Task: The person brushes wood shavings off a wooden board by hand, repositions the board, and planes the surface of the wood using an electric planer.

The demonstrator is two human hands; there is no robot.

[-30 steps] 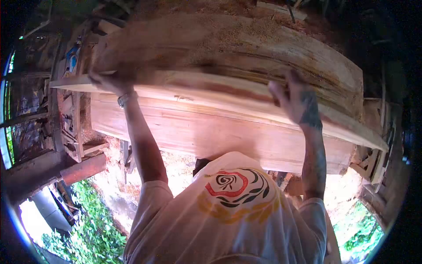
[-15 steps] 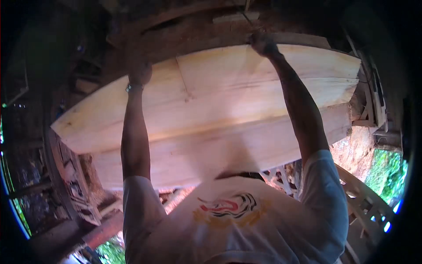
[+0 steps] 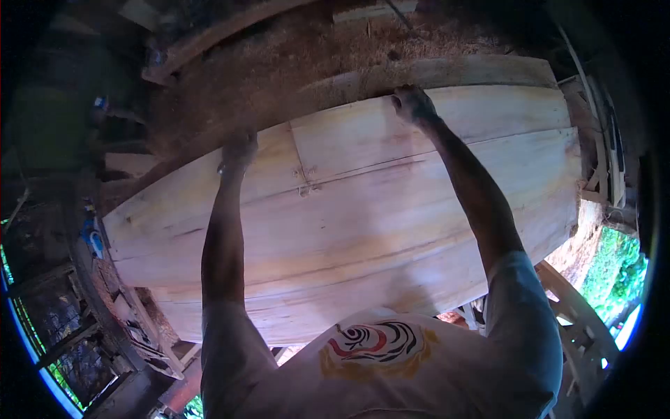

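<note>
A wide, pale wooden panel (image 3: pixel 349 223) made of several long planks lies in front of me, its ends tapering. My left hand (image 3: pixel 239 149) is at the far edge, left of a short seam between boards, with its fingers curled over that edge and partly lost in shadow. Farther right, my right hand (image 3: pixel 415 106) grips the same far edge with bent fingers. Small shavings (image 3: pixel 305 180) lie on the wood where the seams meet.
Beyond the panel, brown sawdust (image 3: pixel 265 77) covers the ground, and a loose plank (image 3: pixel 488 70) runs along the far edge. Timber pieces (image 3: pixel 132 164) lie at the left. A curved slatted wooden piece (image 3: pixel 579 307) stands at the near right, with greenery outside.
The panel and both hands sit lower in the view, with more sawdust ground showing beyond them. Both hands remain at the far edge.
</note>
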